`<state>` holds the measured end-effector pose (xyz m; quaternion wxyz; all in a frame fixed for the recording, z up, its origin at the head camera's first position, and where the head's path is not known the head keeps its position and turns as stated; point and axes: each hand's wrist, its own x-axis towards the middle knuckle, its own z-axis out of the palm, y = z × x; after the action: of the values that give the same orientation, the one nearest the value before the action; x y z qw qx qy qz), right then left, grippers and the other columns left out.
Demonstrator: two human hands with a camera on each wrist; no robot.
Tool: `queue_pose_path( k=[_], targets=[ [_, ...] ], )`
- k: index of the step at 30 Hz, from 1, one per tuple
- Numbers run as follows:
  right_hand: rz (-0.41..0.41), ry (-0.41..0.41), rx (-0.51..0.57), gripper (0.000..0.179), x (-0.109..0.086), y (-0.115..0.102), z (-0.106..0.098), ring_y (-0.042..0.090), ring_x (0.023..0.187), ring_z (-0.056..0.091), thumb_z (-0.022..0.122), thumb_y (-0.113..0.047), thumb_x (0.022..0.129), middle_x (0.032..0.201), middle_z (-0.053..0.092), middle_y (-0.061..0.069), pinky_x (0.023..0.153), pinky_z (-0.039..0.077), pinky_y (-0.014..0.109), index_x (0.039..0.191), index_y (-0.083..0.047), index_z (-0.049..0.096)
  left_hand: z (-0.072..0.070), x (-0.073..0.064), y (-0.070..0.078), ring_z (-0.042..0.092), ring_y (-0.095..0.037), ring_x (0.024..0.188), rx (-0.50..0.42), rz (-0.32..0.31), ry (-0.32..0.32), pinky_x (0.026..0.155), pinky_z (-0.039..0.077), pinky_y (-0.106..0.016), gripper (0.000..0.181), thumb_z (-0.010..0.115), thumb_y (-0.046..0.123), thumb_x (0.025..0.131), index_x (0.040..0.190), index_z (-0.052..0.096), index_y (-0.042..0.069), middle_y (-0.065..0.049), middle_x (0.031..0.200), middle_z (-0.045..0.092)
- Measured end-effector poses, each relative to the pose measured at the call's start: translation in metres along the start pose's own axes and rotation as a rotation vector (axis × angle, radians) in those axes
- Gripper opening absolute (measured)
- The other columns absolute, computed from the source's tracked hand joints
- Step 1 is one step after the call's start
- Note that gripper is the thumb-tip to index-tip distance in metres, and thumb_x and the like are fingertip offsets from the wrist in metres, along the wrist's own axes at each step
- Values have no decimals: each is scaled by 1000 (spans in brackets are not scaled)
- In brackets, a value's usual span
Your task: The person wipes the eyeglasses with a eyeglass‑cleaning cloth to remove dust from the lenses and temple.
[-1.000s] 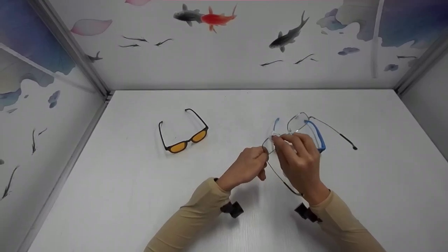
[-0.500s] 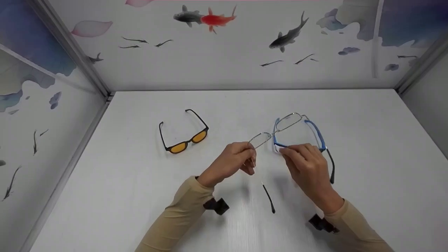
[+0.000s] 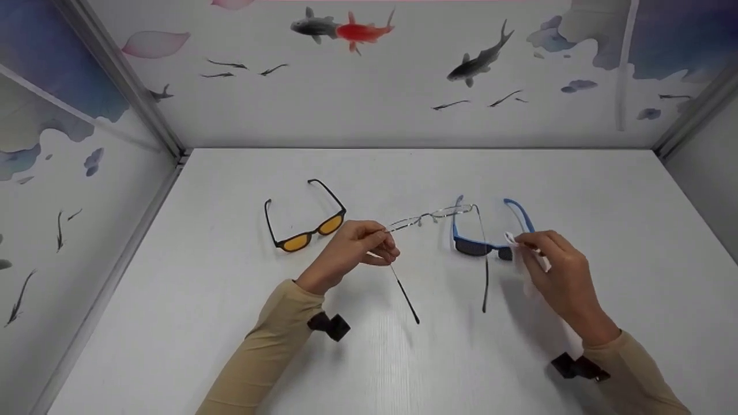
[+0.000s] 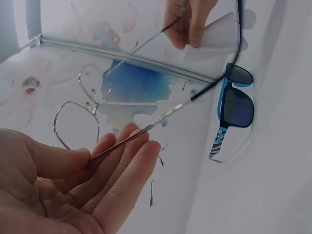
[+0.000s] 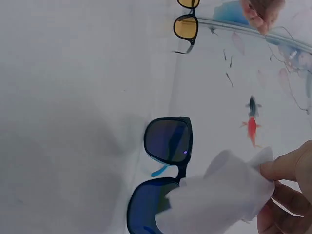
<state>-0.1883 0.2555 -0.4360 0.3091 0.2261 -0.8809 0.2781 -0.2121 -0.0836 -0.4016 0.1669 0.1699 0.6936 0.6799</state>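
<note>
Left hand: grip narrowed to a pinch, thumb against fingers, having hold of the wire-framed glasses by one temple close to its hinge; in the left wrist view the fingers beyond the pinch extend outward. The glasses are raised above the worktop, both temples unfolded, dark tips pointing toward the person. Right hand: grip likewise closed down to a pinch, on a white cloth that hangs from the fingertips.

Edges and room: the blue-framed sunglasses sit on the worktop, temples unfolded, well in from the right edge. The cloth is near their right lens (contact cannot be told, as it covers part of the lens in the right wrist view). The far end of the wire frame passes over their left temple in the head view. The orange-lensed glasses rest near the left hand, well apart from the left and back edges. A wide stretch of worktop separates the two resting pairs. The back edge meets a wall panel printed with fish.

Markings: the blue-framed pair has a black-and-white pattern on one temple in the left wrist view, too small to read as lettering.
</note>
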Motion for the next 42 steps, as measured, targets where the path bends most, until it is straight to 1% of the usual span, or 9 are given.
queue_pose_path(
  k=[4, 11, 17, 20, 25, 31, 35, 40, 42],
  targets=[
    [15, 9, 78, 33, 15, -5, -10, 22, 83, 61, 70, 22, 74, 95, 66, 11, 78, 42, 11, 101, 3, 67, -3, 1, 3, 68, -31, 88, 36, 5, 0, 79, 55, -38, 20, 48, 3, 101, 94, 61, -10, -18, 93, 68],
    [-46, 2, 147, 32, 29, -46, -7, 18, 86, 60, 69, 17, 79, 100, 64, 9, 74, 46, 12, 106, 0, 65, 0, 2, 9, 66, -27, 85, 95, 34, -16, 79, 55, -38, 19, 47, 5, 102, 94, 59, -7, -15, 89, 66],
    [-47, 12, 199, 35, 31, -62, -3, 15, 79, 59, 71, 17, 76, 98, 65, 5, 65, 47, 9, 105, -3, 67, 1, -1, 9, 67, -26, 80, 161, 98, 68, 74, 56, -36, 18, 48, 2, 100, 90, 61, -4, -14, 84, 66],
    [9, -36, 213, 33, 33, -61, -5, 12, 78, 57, 71, 15, 79, 97, 65, 3, 64, 46, 10, 105, -4, 68, 5, -3, 10, 67, -26, 77, 288, 207, 121, 71, 56, -33, 18, 49, 0, 99, 88, 62, -3, -14, 80, 66],
    [95, -113, 202, 27, 38, -64, -5, 10, 76, 55, 72, 10, 81, 95, 66, 1, 68, 45, 10, 103, -4, 69, 16, -4, 11, 65, -18, 69, 644, 436, 239, 63, 52, -26, 17, 52, -1, 98, 85, 61, 1, -8, 75, 67],
    [-22, -157, 271, 25, 40, -75, 6, 9, 73, 53, 73, 12, 78, 88, 64, -1, 64, 45, 14, 97, -4, 69, 28, -3, 14, 63, -15, 61, 972, 599, 312, 55, 49, -24, 15, 55, -5, 95, 83, 58, 3, -7, 71, 66],
    [-85, -149, 293, 27, 38, -74, 15, 10, 74, 55, 74, 12, 77, 91, 63, 0, 67, 48, 14, 99, -4, 68, 31, -1, 18, 52, -12, 48, 1081, 664, 296, 48, 43, -21, 12, 55, -4, 95, 85, 57, 3, -7, 61, 57],
    [33, -121, 275, 27, 36, -60, 23, 9, 78, 55, 71, 12, 80, 95, 63, 1, 69, 47, 13, 101, -2, 66, 30, 1, 25, 26, -7, 45, 1121, 696, 308, 42, 22, -19, 14, 54, -6, 95, 83, 56, 2, -4, 52, 42],
    [35, -127, 291, 26, 37, -58, 25, 9, 78, 55, 70, 12, 81, 95, 63, 1, 69, 47, 13, 102, -2, 65, 30, 3, 27, 20, -7, 47, 1154, 703, 312, 44, 16, -20, 15, 52, -8, 94, 83, 56, 2, -4, 51, 38]
  ],
)
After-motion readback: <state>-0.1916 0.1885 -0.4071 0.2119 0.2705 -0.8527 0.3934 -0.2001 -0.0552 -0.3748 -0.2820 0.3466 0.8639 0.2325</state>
